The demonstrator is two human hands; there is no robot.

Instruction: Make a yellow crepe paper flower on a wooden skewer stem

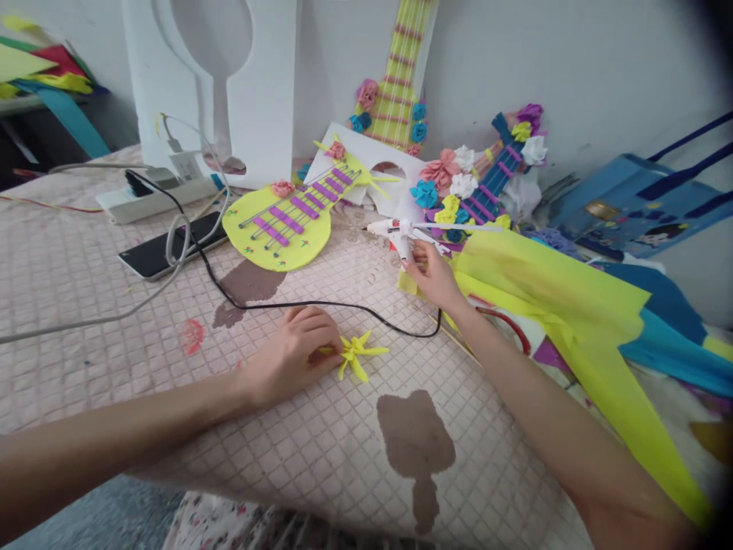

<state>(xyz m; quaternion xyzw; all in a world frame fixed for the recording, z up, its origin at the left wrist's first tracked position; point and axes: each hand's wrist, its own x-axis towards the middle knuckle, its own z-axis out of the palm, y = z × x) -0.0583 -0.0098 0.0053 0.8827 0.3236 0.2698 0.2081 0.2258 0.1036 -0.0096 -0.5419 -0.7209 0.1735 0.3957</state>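
**Flower (356,353) in one hand, glue gun (404,241) in the other: handling tips**

So the flower is a spiky yellow thing, low over the quilted surface (275,451), right at the fingertips of the left hand (295,347). That grip is pinching one side of it, with the other petals fanned out free. Nice and light, I'd keep it that way, since those thin petals look like they'd crease easily.

Right hand (434,276) has its grip closed on the glue gun's handle, nozzle aimed left, well apart from the flower. Can't tell if the trigger's squeezed, or if the gun is lifted or resting. White glue stick (463,227) pokes out the back.

My two cents: assume the tip's hot and keep it off the yellow paper guitar (314,237) near its nose. Also watch the black cord (343,305), it runs just behind the flower and could snag. And mind the yellow sheet (550,275) under that glue stick, it'd be easy to drag.
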